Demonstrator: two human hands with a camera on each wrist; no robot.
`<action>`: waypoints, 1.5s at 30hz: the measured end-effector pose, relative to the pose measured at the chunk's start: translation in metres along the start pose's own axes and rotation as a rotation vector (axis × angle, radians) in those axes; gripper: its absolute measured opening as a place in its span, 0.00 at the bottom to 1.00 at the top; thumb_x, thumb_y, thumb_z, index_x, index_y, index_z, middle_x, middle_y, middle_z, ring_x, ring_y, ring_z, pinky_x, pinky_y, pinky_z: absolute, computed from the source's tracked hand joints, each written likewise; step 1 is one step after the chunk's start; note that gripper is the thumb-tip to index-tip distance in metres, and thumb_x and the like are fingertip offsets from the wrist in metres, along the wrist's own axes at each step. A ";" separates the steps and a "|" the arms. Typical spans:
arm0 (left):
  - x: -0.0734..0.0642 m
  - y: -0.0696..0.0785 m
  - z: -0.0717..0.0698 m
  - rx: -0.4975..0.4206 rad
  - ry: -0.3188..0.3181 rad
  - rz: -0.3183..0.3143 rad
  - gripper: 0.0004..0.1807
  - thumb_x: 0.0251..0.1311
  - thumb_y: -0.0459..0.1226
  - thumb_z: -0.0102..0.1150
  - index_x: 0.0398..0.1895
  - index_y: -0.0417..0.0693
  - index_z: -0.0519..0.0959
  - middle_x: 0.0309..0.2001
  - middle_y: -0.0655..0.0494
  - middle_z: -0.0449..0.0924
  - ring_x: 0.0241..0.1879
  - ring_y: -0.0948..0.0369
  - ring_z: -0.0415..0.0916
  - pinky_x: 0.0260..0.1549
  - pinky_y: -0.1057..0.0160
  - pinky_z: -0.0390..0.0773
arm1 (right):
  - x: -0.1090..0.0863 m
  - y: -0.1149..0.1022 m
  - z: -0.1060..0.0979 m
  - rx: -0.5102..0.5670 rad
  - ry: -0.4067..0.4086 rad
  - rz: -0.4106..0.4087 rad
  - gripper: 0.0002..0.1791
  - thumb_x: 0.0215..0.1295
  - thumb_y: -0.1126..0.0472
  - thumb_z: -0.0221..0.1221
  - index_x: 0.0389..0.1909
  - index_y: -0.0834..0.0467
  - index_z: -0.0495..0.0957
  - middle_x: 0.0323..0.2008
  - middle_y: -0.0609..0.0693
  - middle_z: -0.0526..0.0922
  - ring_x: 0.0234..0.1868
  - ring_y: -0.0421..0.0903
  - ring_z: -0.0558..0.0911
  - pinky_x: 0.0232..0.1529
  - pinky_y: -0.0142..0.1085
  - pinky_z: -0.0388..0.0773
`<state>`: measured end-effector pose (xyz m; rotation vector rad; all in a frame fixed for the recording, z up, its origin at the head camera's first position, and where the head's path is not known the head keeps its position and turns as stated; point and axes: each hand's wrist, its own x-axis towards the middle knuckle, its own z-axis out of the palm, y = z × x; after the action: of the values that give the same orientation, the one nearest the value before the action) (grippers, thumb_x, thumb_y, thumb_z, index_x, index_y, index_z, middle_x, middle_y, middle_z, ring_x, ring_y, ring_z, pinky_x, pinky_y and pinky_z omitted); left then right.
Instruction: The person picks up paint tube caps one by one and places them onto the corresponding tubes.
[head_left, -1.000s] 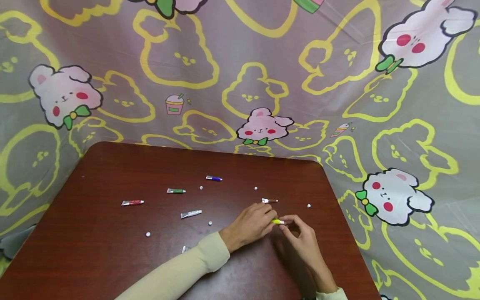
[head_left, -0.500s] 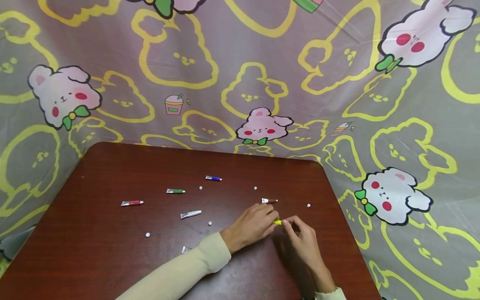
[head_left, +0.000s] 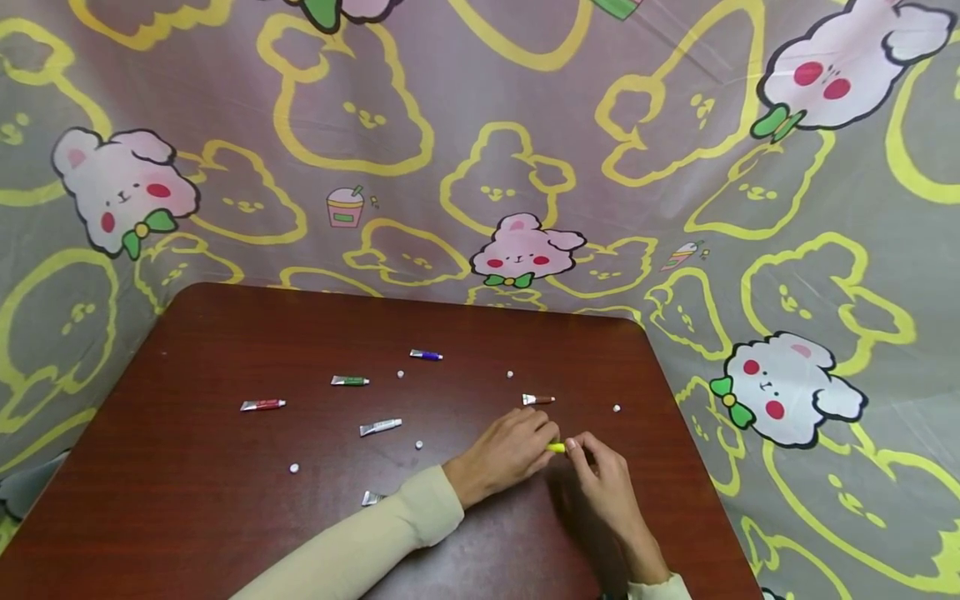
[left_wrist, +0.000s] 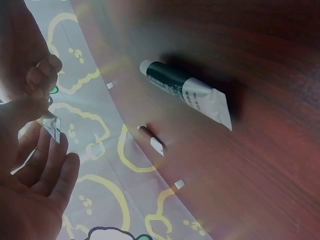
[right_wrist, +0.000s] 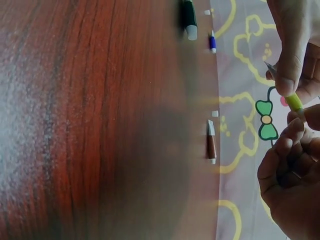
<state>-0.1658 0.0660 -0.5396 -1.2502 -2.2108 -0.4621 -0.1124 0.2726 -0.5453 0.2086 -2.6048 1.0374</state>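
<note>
A small yellow paint tube (head_left: 556, 447) is held between both hands over the right part of the table. My left hand (head_left: 504, 446) grips its body, with the silver crimped end showing in the left wrist view. My right hand (head_left: 606, 473) pinches the other end between thumb and finger, covering its tip; the yellow body (right_wrist: 294, 101) shows between the hands in the right wrist view. Just beyond the left hand lies a brown paint tube (head_left: 538, 400). A dark paint tube (left_wrist: 175, 82) lies near the left forearm, mostly hidden by the sleeve in the head view.
On the brown table (head_left: 247, 333) lie red (head_left: 263, 405), green (head_left: 350, 381), blue (head_left: 426, 355) and silvery-white (head_left: 381, 427) paint tubes. Several small white caps (head_left: 294, 468) are scattered among them. A patterned curtain (head_left: 420, 108) hangs behind and beside the table.
The right fingertips have moved over the tube's white end, which was visible a second ago and is now covered. The left hand keeps its grip almost in place.
</note>
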 end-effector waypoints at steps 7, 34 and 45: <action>-0.001 0.001 0.003 -0.007 0.002 0.005 0.09 0.68 0.44 0.72 0.40 0.52 0.81 0.38 0.60 0.80 0.40 0.61 0.80 0.46 0.63 0.81 | -0.001 0.001 -0.001 -0.008 -0.002 -0.004 0.13 0.79 0.64 0.63 0.30 0.49 0.82 0.26 0.38 0.79 0.28 0.32 0.73 0.30 0.30 0.71; -0.010 -0.034 0.010 0.118 -0.206 -0.142 0.07 0.70 0.43 0.70 0.40 0.52 0.83 0.41 0.58 0.86 0.40 0.58 0.82 0.40 0.61 0.82 | 0.006 0.023 -0.005 -0.053 0.006 0.147 0.02 0.73 0.59 0.70 0.39 0.50 0.87 0.31 0.43 0.89 0.33 0.35 0.83 0.37 0.30 0.79; -0.015 -0.043 0.013 0.105 -0.294 -0.217 0.07 0.72 0.44 0.68 0.42 0.52 0.86 0.41 0.57 0.87 0.41 0.57 0.82 0.40 0.59 0.82 | 0.010 0.040 -0.015 -0.084 -0.009 0.200 0.03 0.74 0.56 0.69 0.41 0.51 0.87 0.32 0.44 0.89 0.34 0.37 0.84 0.38 0.31 0.80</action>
<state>-0.2004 0.0412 -0.5606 -1.0844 -2.5982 -0.2506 -0.1283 0.3116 -0.5577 -0.0688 -2.7136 0.9882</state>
